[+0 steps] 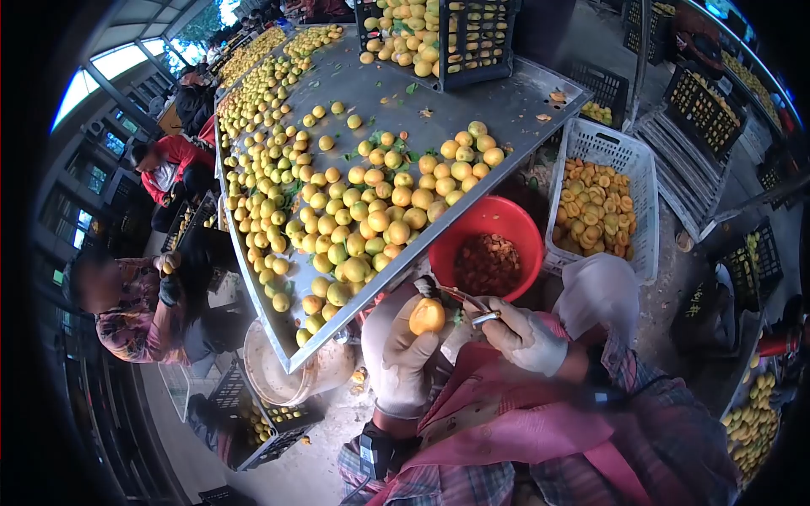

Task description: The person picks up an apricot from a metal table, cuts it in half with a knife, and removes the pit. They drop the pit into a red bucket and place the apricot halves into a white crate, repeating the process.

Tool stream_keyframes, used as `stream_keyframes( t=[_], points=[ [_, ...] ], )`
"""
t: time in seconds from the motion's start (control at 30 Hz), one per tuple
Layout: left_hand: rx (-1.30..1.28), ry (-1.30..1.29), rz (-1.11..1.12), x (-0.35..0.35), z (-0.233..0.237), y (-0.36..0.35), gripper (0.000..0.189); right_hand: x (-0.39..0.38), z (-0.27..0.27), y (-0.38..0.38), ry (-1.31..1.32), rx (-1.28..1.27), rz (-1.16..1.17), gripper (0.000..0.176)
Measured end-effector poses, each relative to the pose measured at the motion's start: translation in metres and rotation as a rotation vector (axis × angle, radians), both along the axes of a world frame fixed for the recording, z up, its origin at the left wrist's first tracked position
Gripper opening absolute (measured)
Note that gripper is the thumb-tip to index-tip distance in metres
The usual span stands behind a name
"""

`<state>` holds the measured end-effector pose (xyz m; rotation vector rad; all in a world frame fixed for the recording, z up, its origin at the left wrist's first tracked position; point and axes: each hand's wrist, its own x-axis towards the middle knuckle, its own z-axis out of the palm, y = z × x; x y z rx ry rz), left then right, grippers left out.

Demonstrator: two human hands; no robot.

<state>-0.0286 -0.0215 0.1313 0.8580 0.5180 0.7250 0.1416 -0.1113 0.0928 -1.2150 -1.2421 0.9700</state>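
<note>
Metal table (371, 94): loose yellow-orange fruit (363, 215), crate (477, 42), leaves (412, 88).

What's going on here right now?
The left hand holds one yellow-orange fruit, and the right hand grips a slim tool beside it. Many whole fruits lie on the metal table just ahead. A red tub by the table holds brownish bits; the white crate beyond it holds what look like split fruits. Other people sit around the table's left side.
</note>
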Motion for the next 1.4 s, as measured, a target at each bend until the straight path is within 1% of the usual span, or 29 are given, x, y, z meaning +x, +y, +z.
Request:
stream_keyframes(
  t=[0.07,0.13,0.17,0.23,0.27,0.33,0.37,0.4,0.47,0.5,0.63,0.7,0.73,0.8,0.83,0.9,1.0,1.07,1.13,1.17,1.2,1.23,1.27,1.3,1.33,1.4],
  points=[
    [-0.009,-0.017,-0.043,0.003,-0.006,0.003,0.079,0.000,-0.001,0.000,0.012,-0.010,0.015,0.033],
    [0.036,-0.034,-0.128,0.004,-0.008,0.006,0.080,-0.002,-0.002,0.001,-0.304,0.174,-0.056,0.030],
    [0.036,-0.031,-0.125,0.005,-0.008,0.005,0.080,-0.002,-0.004,0.001,-0.301,0.175,-0.054,0.030],
    [0.038,0.001,-0.046,0.005,-0.007,0.000,0.080,-0.005,-0.009,0.001,-0.364,0.191,-0.101,0.025],
    [0.038,0.003,-0.047,0.005,-0.008,-0.002,0.080,-0.005,-0.011,0.001,-0.396,0.199,-0.127,0.023],
    [-0.011,-0.020,-0.014,0.010,-0.006,-0.003,0.080,-0.004,-0.012,0.001,-0.413,0.195,-0.123,0.023],
    [-0.003,-0.013,-0.007,0.015,-0.002,-0.006,0.070,-0.004,-0.012,0.002,-0.432,0.190,-0.116,0.024],
    [0.000,-0.013,-0.015,0.017,-0.003,-0.005,0.070,-0.006,-0.015,0.002,-0.433,0.191,-0.125,0.024],
    [0.040,0.015,-0.017,0.018,-0.007,-0.006,0.071,-0.008,-0.024,0.004,-0.226,0.064,-0.082,0.027],
    [0.063,0.007,-0.030,0.019,-0.009,-0.005,0.070,-0.008,-0.023,0.006,-0.385,0.162,-0.142,0.028],
    [0.137,0.087,-0.073,0.014,-0.021,0.001,0.070,-0.006,-0.013,0.007,-0.408,0.186,-0.118,0.032],
    [0.090,0.132,-0.070,0.011,-0.029,0.001,0.080,-0.008,-0.019,0.006,-0.346,0.100,-0.109,0.035],
    [0.091,0.134,-0.079,0.011,-0.030,-0.001,0.080,-0.009,-0.025,0.007,-0.344,0.099,-0.117,0.035],
    [0.154,0.171,0.009,0.017,-0.023,-0.005,0.078,-0.009,-0.039,0.011,-0.535,0.229,-0.184,0.038],
    [0.155,0.171,-0.002,0.018,-0.019,-0.005,0.078,-0.008,-0.037,0.012,-0.536,0.226,-0.195,0.038],
    [0.271,0.228,0.044,0.019,-0.013,-0.004,0.079,-0.005,-0.031,0.016,-0.416,0.133,-0.102,0.038],
    [0.281,0.282,-0.016,0.016,-0.016,0.005,0.078,-0.005,-0.025,0.020,-0.403,0.082,-0.080,0.037],
    [0.306,0.307,0.008,0.021,-0.017,0.003,0.076,-0.006,-0.022,0.023,-0.454,0.102,-0.117,0.037],
    [0.242,0.302,0.120,0.027,-0.018,-0.002,0.073,-0.008,-0.023,0.022,-0.502,0.115,-0.155,0.037],
    [0.242,0.301,0.116,0.029,-0.017,-0.002,0.073,-0.009,-0.024,0.021,-0.478,0.028,-0.105,0.035],
    [0.188,0.211,0.082,0.032,-0.016,-0.002,0.072,-0.010,-0.026,0.020,-0.454,-0.059,-0.054,0.035],
    [0.134,0.122,0.050,0.035,-0.014,-0.002,0.071,-0.014,-0.032,0.018,-0.456,-0.060,-0.055,0.035],
    [0.132,0.121,0.048,0.034,-0.020,-0.001,0.071,-0.018,-0.039,0.016,-0.547,0.003,-0.079,0.035],
    [0.065,0.075,0.043,0.032,-0.032,0.001,0.066,-0.021,-0.043,0.015,-0.637,0.066,-0.103,0.035],
    [-0.001,0.029,0.038,0.032,-0.036,0.002,0.061,-0.022,-0.040,0.015,-0.637,0.065,-0.104,0.035],
    [-0.030,0.040,0.050,0.036,-0.033,-0.003,0.061,-0.025,-0.032,0.014,-0.461,-0.060,-0.193,0.034]
  ],
)
